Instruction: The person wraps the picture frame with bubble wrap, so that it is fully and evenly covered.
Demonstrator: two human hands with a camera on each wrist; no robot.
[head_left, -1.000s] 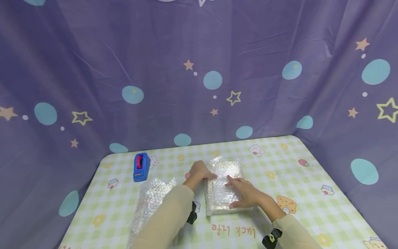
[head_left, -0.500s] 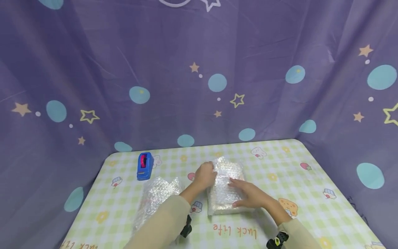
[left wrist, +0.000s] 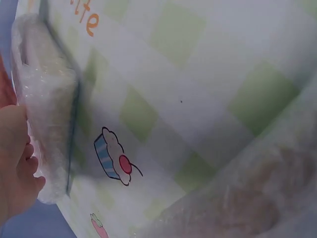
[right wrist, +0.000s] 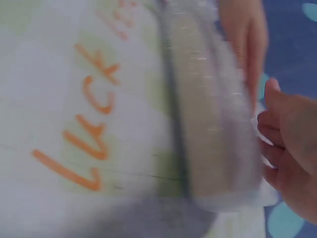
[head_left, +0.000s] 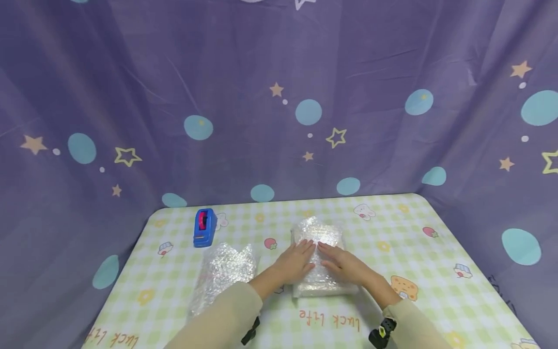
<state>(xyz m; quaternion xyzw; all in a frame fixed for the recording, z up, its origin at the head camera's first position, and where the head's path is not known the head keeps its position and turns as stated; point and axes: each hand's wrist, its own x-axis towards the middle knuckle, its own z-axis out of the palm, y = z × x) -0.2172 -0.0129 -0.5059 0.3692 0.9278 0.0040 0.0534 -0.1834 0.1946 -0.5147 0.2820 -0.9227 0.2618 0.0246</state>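
Observation:
A flat, box-shaped package in bubble wrap (head_left: pixel 324 290) lies at mid-table in the head view. My left hand (head_left: pixel 294 263) rests on its upper left part with the fingers stretched out. From the other side my right hand (head_left: pixel 347 266) lies on top, fingers extended toward the left fingertips. In the left wrist view the wrapped package (left wrist: pixel 48 99) shows at the left, beside my left hand (left wrist: pixel 17 163). The right wrist view is blurred; there my right hand (right wrist: pixel 294 144) is against the package's (right wrist: pixel 205 114) upper face. What the wrap encloses cannot be made out.
Left of the package lies another piece of bubble wrap (head_left: pixel 224 266), partly behind the left sleeve. A blue tape dispenser (head_left: pixel 204 229) with a pink roll stands at the back left. The checked tablecloth (head_left: pixel 392 223) reaches back to a purple curtain (head_left: pixel 244 97).
My left hand has left the package's left edge, where its fingers were curled, and now lies flat on top. The right hand stays on the package, with its fingers slightly further in.

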